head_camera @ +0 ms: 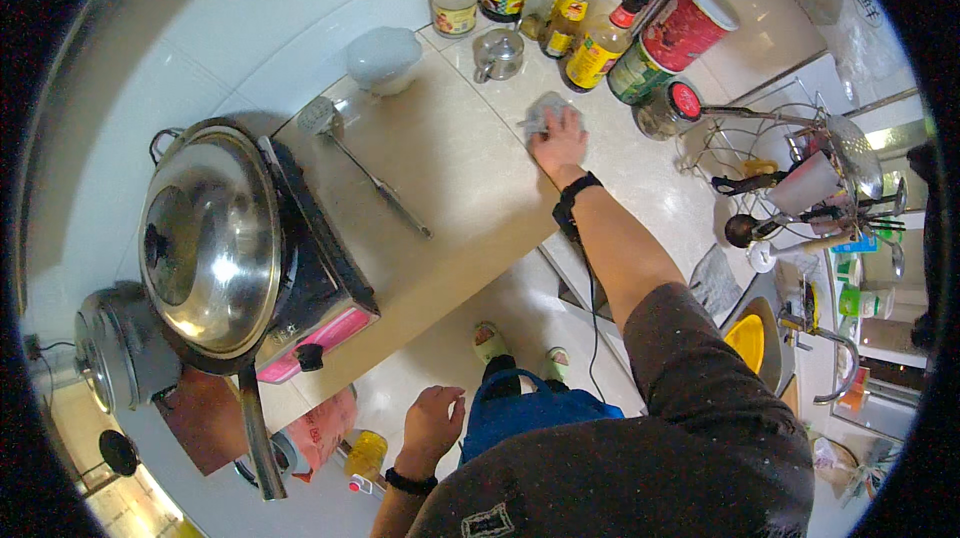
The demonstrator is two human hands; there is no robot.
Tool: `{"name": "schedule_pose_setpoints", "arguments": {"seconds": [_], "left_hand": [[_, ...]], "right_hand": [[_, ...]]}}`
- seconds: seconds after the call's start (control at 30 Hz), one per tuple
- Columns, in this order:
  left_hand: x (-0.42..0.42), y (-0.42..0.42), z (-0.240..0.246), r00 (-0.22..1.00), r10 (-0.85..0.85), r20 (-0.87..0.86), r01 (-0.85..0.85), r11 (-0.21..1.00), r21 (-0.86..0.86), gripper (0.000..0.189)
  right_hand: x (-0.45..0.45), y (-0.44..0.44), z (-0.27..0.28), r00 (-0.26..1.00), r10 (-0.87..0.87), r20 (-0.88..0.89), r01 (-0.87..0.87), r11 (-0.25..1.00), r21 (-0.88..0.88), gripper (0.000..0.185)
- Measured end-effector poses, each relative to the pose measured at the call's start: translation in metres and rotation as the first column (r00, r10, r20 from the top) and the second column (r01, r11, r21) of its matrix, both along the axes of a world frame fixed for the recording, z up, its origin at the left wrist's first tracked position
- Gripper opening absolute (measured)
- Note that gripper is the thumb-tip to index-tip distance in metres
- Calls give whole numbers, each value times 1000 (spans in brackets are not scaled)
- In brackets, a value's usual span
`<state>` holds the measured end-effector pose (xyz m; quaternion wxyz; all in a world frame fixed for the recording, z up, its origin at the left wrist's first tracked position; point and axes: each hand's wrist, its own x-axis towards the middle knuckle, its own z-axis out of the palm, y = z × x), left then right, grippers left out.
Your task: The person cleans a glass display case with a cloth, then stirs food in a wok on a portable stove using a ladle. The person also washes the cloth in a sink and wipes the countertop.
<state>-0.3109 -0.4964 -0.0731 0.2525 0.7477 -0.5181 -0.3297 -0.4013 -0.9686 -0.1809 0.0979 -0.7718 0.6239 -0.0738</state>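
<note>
My right hand (559,142) presses a grey cloth (553,105) flat on the tiled countertop (465,155), near the condiment bottles. The cloth lies under my fingers. My left hand (435,422) hangs low in front of my body, off the counter, with its fingers loosely curled and nothing seen in it. A slotted metal turner (367,176) lies on the counter to the left of my right hand. Above the cloth stand a small glass pot with a metal lid (499,55) and a yellow-labelled sauce bottle (596,50).
At left, a lidded wok (217,238) sits on a portable stove (322,343). A pale covered bowl (384,60) is by the wall. To the right are a dark jar with a red lid (667,111), a wire utensil rack (720,148) and a sink with a yellow basin (745,343).
</note>
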Motion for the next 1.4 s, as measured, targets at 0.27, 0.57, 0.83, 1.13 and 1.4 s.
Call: {"name": "schedule_pose_setpoints", "arguments": {"seconds": [0.27, 0.57, 0.83, 1.13, 1.4], "left_hand": [[-1, 8, 7, 999, 51, 9, -51, 998, -44, 10], [-14, -7, 13, 1000, -11, 28, 15, 992, -124, 10], [-24, -9, 6, 994, -109, 27, 110, 993, -34, 10], [-26, -15, 19, 989, -145, 17, 144, 989, 17, 16], [-25, -18, 20, 990, -137, 26, 138, 989, -48, 16]], "right_hand": [[-14, 127, 6, 491, 829, 269, -795, 552, -250, 38], [-53, 172, 44, 724, 578, 376, -504, 816, -283, 46], [-100, 87, 9, 970, 214, 117, -195, 969, -150, 55], [-299, 272, 42, 997, -32, 76, 24, 995, 94, 39], [-161, 223, 71, 783, 420, 460, -425, 900, -97, 43]]}}
